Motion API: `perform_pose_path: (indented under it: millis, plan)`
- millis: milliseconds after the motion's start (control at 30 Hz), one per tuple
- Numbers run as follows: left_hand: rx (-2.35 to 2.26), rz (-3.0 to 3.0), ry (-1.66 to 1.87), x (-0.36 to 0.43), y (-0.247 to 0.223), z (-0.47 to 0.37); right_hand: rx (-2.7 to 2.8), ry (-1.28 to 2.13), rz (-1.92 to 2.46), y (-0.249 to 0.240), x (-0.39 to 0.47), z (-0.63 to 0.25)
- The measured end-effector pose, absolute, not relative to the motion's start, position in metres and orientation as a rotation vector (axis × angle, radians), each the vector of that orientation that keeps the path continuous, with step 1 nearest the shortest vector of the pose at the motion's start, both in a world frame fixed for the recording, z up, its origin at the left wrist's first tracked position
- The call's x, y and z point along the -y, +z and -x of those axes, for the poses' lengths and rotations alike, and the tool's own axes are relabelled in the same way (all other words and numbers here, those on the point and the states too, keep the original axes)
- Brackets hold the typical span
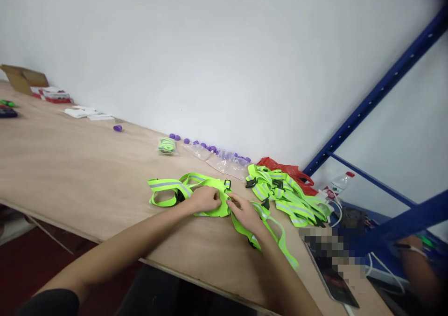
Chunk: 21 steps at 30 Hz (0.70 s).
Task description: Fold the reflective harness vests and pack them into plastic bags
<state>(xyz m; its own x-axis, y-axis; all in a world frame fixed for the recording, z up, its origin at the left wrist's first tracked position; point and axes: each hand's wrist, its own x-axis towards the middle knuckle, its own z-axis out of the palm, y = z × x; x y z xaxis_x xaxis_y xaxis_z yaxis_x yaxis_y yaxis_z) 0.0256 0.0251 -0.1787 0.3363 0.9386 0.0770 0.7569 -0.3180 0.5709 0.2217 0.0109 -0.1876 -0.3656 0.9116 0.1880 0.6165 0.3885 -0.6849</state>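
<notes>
A neon-green strap harness (168,184) with grey reflective stripes and black buckles lies spread on the wooden table. My left hand (206,199) is closed on its flat green middle part, fingers curled. Beside it, my right hand (244,212) has its thumb and fingers at the right edge of that same part, near a small black buckle. One loop of the harness extends left of my hands, and loose straps trail under my right forearm toward the lower right.
A pile of similar green straps (290,194) lies at the right by a red bag (287,169), a bottle (339,184) and a tablet (332,274). Purple rings (213,149), clear bags (227,164) and a packed strap (167,145) lie near the wall. A blue frame (378,89) stands right.
</notes>
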Motion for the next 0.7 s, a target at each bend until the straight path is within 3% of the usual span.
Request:
perform_pose_path:
  millis: [367, 700]
  plan:
    - [-1.389, -1.841, 0.889, -0.032, -0.189, -0.019, 2.322, 0.644, 1.272, -0.197, -0.015, -0.205]
    - [-1.203, -1.843, 0.922, -0.031, -0.180, -0.015, 1.809, 0.568, 1.235, -0.210, -0.027, -0.215]
